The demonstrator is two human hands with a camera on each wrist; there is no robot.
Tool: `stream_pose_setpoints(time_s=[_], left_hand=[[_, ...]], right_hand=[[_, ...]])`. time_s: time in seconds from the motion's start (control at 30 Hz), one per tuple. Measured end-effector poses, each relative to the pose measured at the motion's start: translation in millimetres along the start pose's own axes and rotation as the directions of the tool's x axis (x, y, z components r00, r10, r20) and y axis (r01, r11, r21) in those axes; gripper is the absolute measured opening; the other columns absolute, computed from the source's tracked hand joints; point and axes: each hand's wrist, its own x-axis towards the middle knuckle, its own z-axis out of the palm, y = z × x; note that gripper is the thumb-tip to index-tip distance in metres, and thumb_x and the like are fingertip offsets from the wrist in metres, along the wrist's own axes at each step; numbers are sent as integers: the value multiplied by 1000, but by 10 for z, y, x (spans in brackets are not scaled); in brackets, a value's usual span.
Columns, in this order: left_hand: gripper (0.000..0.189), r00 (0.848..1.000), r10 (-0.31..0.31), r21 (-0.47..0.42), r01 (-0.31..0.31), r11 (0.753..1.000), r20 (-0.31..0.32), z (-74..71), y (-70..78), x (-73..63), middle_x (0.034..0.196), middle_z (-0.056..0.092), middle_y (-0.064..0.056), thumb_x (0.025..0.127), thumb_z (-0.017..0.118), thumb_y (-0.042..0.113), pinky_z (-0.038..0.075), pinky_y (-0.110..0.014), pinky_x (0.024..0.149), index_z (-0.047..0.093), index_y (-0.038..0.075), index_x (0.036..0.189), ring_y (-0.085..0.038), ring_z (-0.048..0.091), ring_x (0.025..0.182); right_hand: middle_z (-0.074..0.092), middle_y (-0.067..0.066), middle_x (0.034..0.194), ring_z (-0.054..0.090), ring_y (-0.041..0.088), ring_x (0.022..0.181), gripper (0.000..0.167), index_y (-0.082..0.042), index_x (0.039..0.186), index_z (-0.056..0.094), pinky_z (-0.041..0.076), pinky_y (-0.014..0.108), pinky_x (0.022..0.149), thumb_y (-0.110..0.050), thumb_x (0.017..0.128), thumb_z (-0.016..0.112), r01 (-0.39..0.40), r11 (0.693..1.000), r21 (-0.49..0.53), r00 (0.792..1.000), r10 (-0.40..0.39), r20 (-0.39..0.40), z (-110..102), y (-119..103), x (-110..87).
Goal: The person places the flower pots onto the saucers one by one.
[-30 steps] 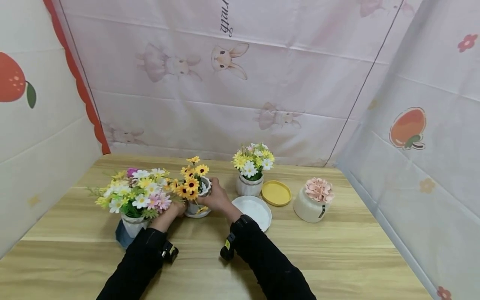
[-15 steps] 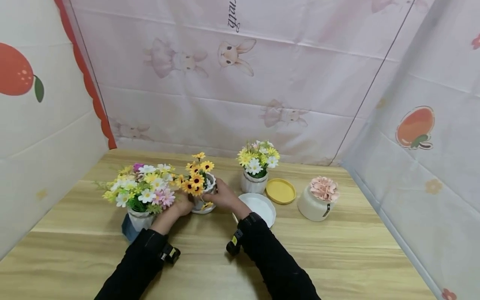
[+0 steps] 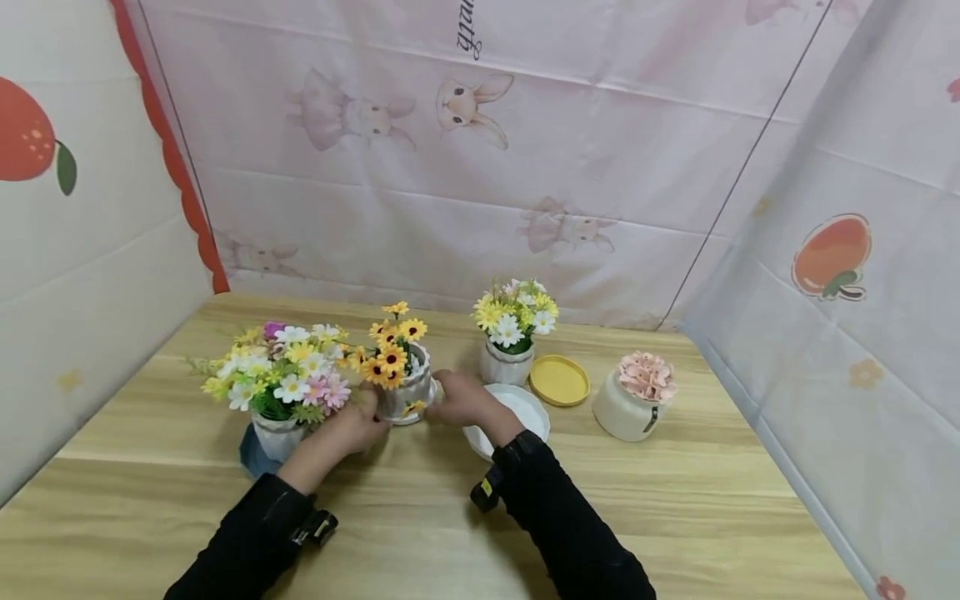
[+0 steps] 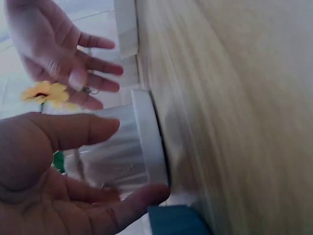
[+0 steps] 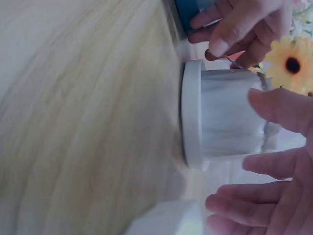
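Note:
A white-grey flower pot (image 3: 396, 403) with orange-yellow artificial flowers (image 3: 392, 358) stands upright on a white saucer (image 5: 192, 117). On its left is my left hand (image 3: 352, 425), thumb and fingers spread around the pot in the left wrist view; whether they touch it I cannot tell. My right hand (image 3: 471, 402) is at the pot's right, fingers loosely straight and holding nothing. In the right wrist view its fingers (image 5: 244, 210) lie apart from the saucer. Left of my left hand, a pot of mixed daisies (image 3: 281, 379) stands on a blue saucer (image 3: 255, 454).
A white plate (image 3: 525, 408) lies beneath my right forearm. Behind it are a pot of yellow and white flowers (image 3: 508, 362) and a yellow saucer (image 3: 559, 381). A cream jar with pink flowers (image 3: 626, 412) stands at the right. Printed cloth walls enclose the table.
My right hand has come off the pot's rim and moved down to the right, its fingers loosening. My left hand stays low at the pot's left side. The camera view has shifted slightly.

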Motion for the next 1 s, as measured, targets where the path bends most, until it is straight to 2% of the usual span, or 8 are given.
stream_pose_setpoints(time_s=[0.03,0.07,0.13,0.3,0.37,0.57,0.73,1.0], left_hand=[[59,998,50,151,-43,988,-43,-75,137,-172,117,43,-36,84,65,14,46,-41,82,36,-21,122,-36,53,97],[69,998,52,152,-45,987,-37,-125,245,-303,118,43,-36,84,66,16,46,-44,82,30,-22,129,-38,53,97],[72,997,69,140,-64,988,-36,-197,428,-526,119,46,-36,85,66,15,47,-47,82,27,-19,135,-39,56,96],[67,984,177,247,-177,953,19,-226,622,-784,125,45,-34,81,71,14,42,-50,91,38,-11,135,-43,48,112],[67,971,231,290,-240,926,64,-210,655,-823,131,39,-35,78,74,13,39,-53,93,42,-8,134,-46,42,117],[65,956,246,342,-287,895,160,-178,719,-864,133,40,-27,74,78,23,41,-50,91,51,3,130,-40,43,117],[63,949,269,420,-314,852,163,-160,735,-869,126,47,-20,73,79,28,43,-49,89,55,5,126,-37,48,111],[65,959,235,463,-283,840,159,-138,835,-898,121,52,-17,71,79,34,45,-47,84,56,8,126,-33,54,102]], right_hand=[[58,15,118,55,25,107,60,-1,133,46,45,33,87,-23,83,70,3,999,-45,1000,-3,14,-14,-13,-20],[60,14,116,55,25,105,61,-1,133,46,45,33,86,-25,83,71,9,996,-87,1000,-6,29,-30,-31,-42],[60,14,116,53,26,109,63,-1,135,45,43,32,90,-28,84,70,18,986,-166,998,-9,55,-54,-61,-86],[60,9,114,48,25,114,59,-2,131,50,40,30,91,-30,83,69,11,962,-272,998,8,68,-74,-99,-213],[59,8,112,48,24,111,55,-3,128,54,42,30,87,-30,82,70,-5,956,-294,998,22,54,-82,-107,-263],[52,13,120,48,26,111,60,-6,130,53,44,32,84,-33,80,73,-32,939,-341,998,47,36,-112,-139,-367],[49,15,127,47,27,115,63,-9,135,49,44,35,86,-35,82,71,-63,938,-340,995,84,49,-126,-156,-404],[50,13,126,49,29,113,62,-11,134,49,44,39,86,-36,82,71,-70,927,-368,994,97,54,-144,-176,-418]])
